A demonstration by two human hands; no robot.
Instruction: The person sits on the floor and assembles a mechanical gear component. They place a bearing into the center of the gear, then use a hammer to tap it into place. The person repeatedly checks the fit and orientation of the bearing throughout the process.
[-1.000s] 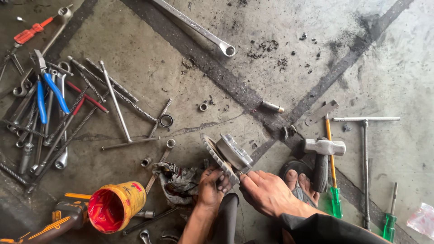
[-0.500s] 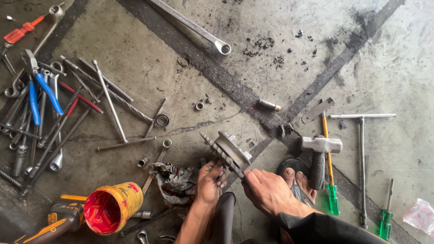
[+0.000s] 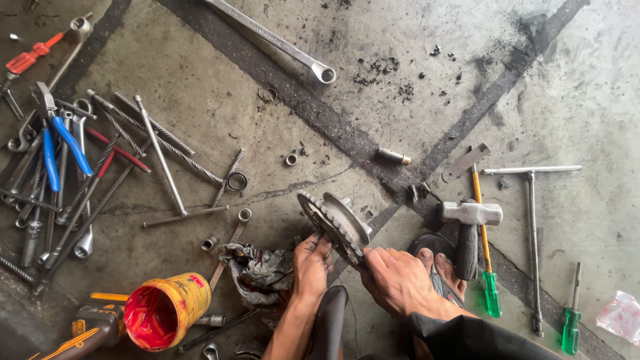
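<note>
Nearest the camera, both hands grip one part. The left hand (image 3: 312,265) curls its fingers around the lower edge of a toothed sprocket wheel (image 3: 331,228), and the right hand (image 3: 398,280) pinches the same rim from the other side, thumb and fingers closed on the teeth. The wheel stands tilted on edge just above the concrete floor (image 3: 220,133), with a rounded metal hub (image 3: 349,217) seated against its far face; whether the two are bolted together is hard to tell from this angle. To handle it well, the grip should stay on the flat faces rather than the tooth tips, both hands turning it evenly so the hub does not slip.

Just left lies a dirty rag (image 3: 257,270), then an open can with red inside (image 3: 163,312). To the right, a hammer (image 3: 469,230) rests beside a green-handled screwdriver (image 3: 487,260). Farther off lie blue-handled pliers (image 3: 57,143) and, farthest, a long ring spanner (image 3: 273,40).
</note>
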